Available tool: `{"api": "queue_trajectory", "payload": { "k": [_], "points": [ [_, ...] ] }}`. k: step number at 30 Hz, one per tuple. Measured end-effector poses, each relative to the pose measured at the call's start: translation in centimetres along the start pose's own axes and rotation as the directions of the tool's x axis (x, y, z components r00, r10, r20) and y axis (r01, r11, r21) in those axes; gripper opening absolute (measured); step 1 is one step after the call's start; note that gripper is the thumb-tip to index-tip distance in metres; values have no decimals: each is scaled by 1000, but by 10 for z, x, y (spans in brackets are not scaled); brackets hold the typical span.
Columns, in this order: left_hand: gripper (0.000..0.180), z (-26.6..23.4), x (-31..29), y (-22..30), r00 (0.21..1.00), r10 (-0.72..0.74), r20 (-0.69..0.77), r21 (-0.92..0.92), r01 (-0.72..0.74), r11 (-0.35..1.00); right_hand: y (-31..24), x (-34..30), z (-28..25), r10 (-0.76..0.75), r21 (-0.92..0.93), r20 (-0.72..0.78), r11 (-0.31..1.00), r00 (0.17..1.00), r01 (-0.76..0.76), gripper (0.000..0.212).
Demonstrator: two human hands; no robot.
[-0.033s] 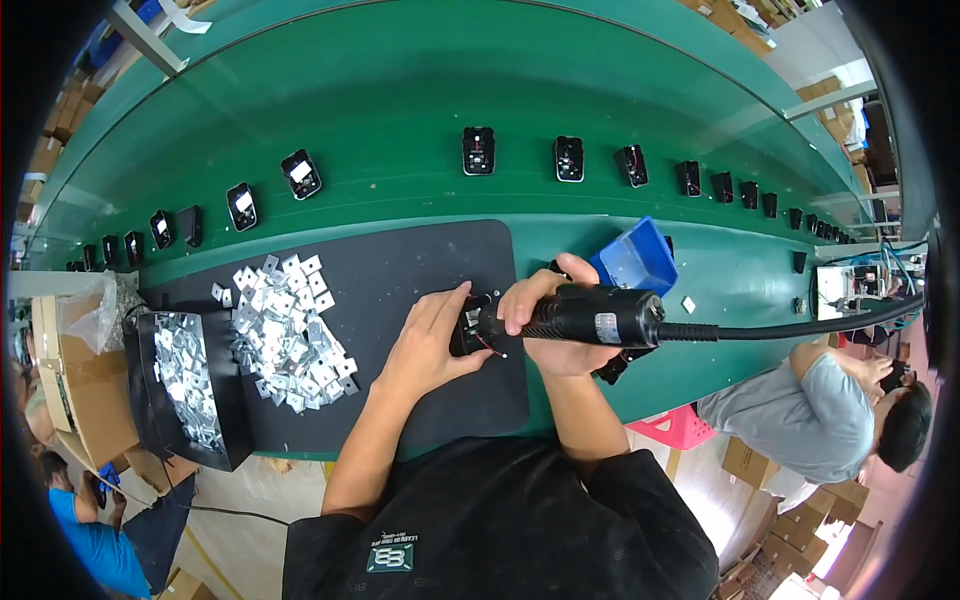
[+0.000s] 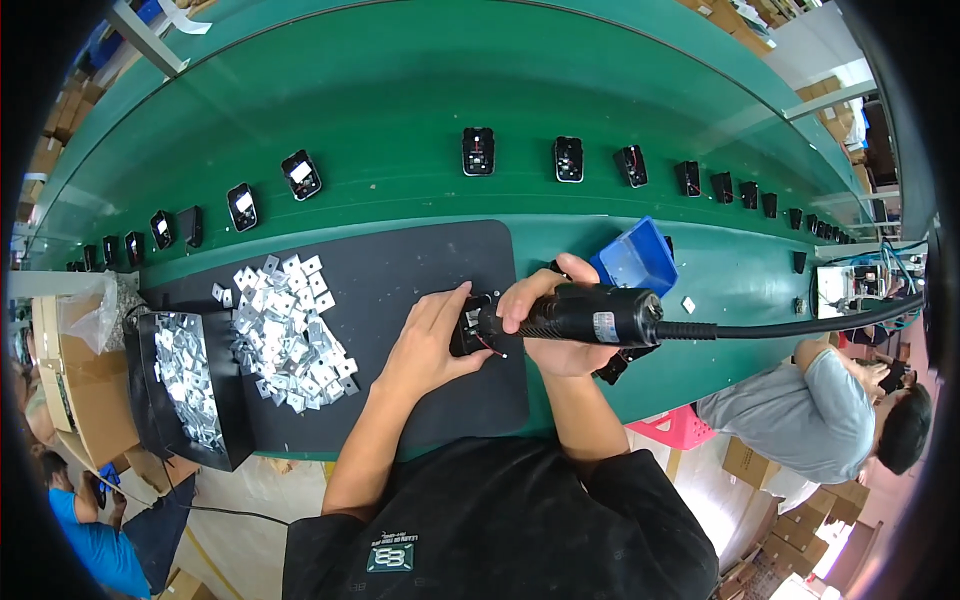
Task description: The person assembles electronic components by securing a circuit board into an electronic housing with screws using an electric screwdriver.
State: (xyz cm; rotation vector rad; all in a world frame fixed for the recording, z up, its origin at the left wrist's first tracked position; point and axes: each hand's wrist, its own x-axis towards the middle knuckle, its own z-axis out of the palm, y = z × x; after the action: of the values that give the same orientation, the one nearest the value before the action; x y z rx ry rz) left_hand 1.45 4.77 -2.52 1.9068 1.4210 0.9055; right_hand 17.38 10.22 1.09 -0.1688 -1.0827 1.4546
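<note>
The left hand (image 2: pixel 425 340) was curved round a black case (image 2: pixel 468 337) on the dark mat (image 2: pixel 440 255), thumb and fingers set apart to its width. The right hand (image 2: pixel 566 356) was wrapped round a black driver (image 2: pixel 590 313), its nose over the case's right end, the tip hidden. The step looked like fastening; the next move seemed to call for steady pressure and a braced case. Plates (image 2: pixel 290 340) lay leftward; beyond the worktop (image 2: pixel 740 260), open cases (image 2: pixel 478 150) stood spaced out.

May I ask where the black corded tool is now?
The tool is right of centre in the head view, in the right hand, below the blue plastic bin.
</note>
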Motion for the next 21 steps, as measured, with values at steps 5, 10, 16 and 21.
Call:
{"api": "queue_trajectory", "payload": {
  "k": [5, 10, 16, 21],
  "points": [
    [80, 0, -1, 2, 1000, 2, -8, 15, -2, 1000, -3, 2, 10, -8, -138, -182, 990, 983, -17, 82],
    [80, 4, -2, 1, 1000, 17, -25, 8, -17, 1000, 5, -1, 6, -51, -51, -182, 998, 982, 42, 83],
    [79, 4, -3, -1, 999, 15, -42, 0, -15, 1000, 6, 0, 4, -67, -78, -114, 995, 991, 58, 72],
    [78, 5, -3, -4, 996, 63, -56, 23, -62, 998, 4, -5, 0, -22, 14, -112, 1000, 993, 24, 54]
  ]
}}
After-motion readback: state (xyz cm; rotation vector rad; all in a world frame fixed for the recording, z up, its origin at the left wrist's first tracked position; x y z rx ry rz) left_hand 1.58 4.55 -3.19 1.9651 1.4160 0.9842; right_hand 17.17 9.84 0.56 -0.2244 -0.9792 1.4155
